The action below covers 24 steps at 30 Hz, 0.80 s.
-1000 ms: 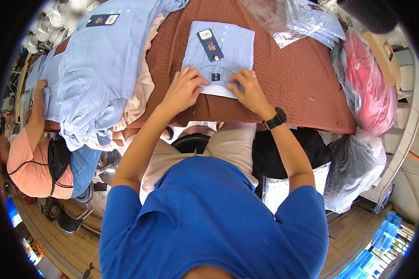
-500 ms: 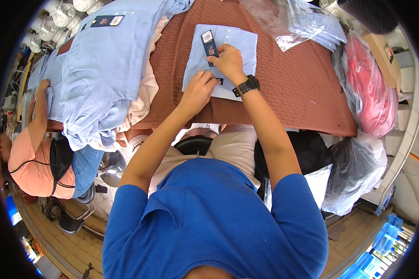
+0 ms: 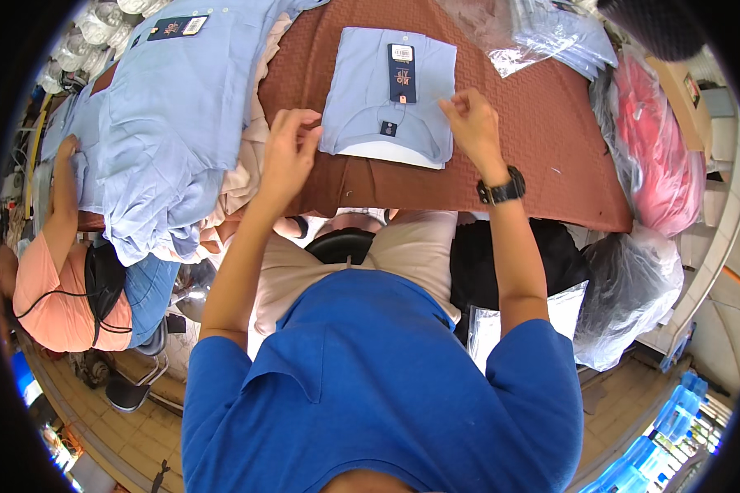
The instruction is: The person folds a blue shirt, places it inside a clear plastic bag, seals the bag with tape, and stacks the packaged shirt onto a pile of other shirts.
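On the brown cloth-covered table lies a folded light-blue shirt (image 3: 358,90), its neckline toward me and a strip of white showing at its near edge. A dark navy hang tag (image 3: 402,78) rests flat on the shirt front, with a thin string running toward the small dark neck label (image 3: 388,129). My left hand (image 3: 289,152) is beside the shirt's left edge, fingers apart and holding nothing. At the right edge, my right hand (image 3: 475,131) has its fingers loosely bent and apart, the fingertips close to the fabric. A dark watch (image 3: 501,189) is on my right wrist.
A heap of light-blue shirts (image 3: 168,115) covers the table's left side, over pale pink fabric (image 3: 242,177). Clear plastic bags with folded blue shirts (image 3: 559,41) lie at the far right. Beyond the right edge stands a plastic-wrapped red bundle (image 3: 654,140). A co-worker (image 3: 66,287) reaches in at left.
Both hands have left the tag and neck area and moved apart to the shirt's two sides. The hang tag now lies straighter, farther right on the shirt front.
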Each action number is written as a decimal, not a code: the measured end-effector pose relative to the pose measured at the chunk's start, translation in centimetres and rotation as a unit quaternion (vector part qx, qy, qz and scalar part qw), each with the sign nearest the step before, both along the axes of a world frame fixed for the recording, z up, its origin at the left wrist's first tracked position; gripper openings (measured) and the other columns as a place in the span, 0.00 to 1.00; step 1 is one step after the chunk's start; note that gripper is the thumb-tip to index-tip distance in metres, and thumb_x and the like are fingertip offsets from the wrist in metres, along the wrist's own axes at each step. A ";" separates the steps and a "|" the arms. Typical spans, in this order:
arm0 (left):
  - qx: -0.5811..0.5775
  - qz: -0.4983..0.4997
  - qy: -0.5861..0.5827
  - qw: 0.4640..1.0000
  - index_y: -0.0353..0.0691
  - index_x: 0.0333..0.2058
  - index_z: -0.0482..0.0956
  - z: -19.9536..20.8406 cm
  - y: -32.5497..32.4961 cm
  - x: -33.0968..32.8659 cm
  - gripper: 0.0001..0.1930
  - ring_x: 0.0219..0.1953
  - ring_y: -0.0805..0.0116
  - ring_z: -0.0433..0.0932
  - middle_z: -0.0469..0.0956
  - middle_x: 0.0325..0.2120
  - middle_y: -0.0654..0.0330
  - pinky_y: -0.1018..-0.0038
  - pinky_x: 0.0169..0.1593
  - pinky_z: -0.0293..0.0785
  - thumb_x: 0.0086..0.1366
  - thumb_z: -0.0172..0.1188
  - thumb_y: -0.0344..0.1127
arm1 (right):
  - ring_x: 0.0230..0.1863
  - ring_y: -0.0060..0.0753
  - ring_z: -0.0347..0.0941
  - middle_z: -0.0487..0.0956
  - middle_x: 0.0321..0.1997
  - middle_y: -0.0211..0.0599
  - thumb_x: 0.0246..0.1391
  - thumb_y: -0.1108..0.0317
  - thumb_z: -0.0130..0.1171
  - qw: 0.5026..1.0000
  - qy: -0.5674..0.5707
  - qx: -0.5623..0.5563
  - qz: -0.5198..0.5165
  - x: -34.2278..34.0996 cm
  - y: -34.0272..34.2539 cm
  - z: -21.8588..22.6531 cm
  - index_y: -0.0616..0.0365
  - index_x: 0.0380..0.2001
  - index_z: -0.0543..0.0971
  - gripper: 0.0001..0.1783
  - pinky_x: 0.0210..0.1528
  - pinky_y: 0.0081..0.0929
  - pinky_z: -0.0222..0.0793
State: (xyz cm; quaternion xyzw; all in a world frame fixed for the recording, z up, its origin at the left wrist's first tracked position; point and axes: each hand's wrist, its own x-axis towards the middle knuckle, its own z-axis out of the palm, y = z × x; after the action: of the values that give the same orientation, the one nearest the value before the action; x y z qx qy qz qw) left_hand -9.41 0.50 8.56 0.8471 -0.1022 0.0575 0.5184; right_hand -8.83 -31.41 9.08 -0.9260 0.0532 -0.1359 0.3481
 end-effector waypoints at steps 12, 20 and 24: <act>0.070 -0.183 -0.097 0.976 0.35 0.38 0.81 -2.5 1.4 1.0 0.13 0.37 0.63 0.77 0.75 0.37 0.58 0.70 0.44 0.75 0.52 0.69 0.19 | 0.44 0.38 0.74 0.74 0.42 0.41 0.45 0.79 0.71 0.992 -0.036 0.003 0.123 -8.1 1.4 -1.0 0.60 0.45 0.79 0.21 0.44 0.31 0.74; 0.075 -0.193 -0.105 0.973 0.33 0.32 0.78 -3.0 0.9 1.3 0.08 0.36 0.58 0.78 0.74 0.31 0.57 0.68 0.40 0.75 0.53 0.68 0.21 | 0.43 0.47 0.71 0.73 0.40 0.41 0.44 0.80 0.69 0.986 -0.089 -0.032 0.138 -7.5 1.4 -1.8 0.60 0.40 0.79 0.18 0.44 0.40 0.72; 0.156 -0.195 -0.152 0.956 0.36 0.33 0.78 -3.1 1.1 1.4 0.10 0.40 0.57 0.76 0.75 0.34 0.57 0.67 0.43 0.73 0.52 0.67 0.23 | 0.42 0.46 0.71 0.74 0.40 0.38 0.44 0.79 0.70 0.984 -0.068 -0.030 0.161 -7.5 0.7 -3.1 0.59 0.37 0.80 0.15 0.42 0.39 0.72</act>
State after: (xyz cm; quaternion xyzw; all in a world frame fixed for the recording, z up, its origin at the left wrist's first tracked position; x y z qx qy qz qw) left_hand -8.04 1.65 5.42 0.8625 -0.3503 0.0669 0.3590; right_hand -16.31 -30.67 5.96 -0.9211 -0.1245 -0.1423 0.3404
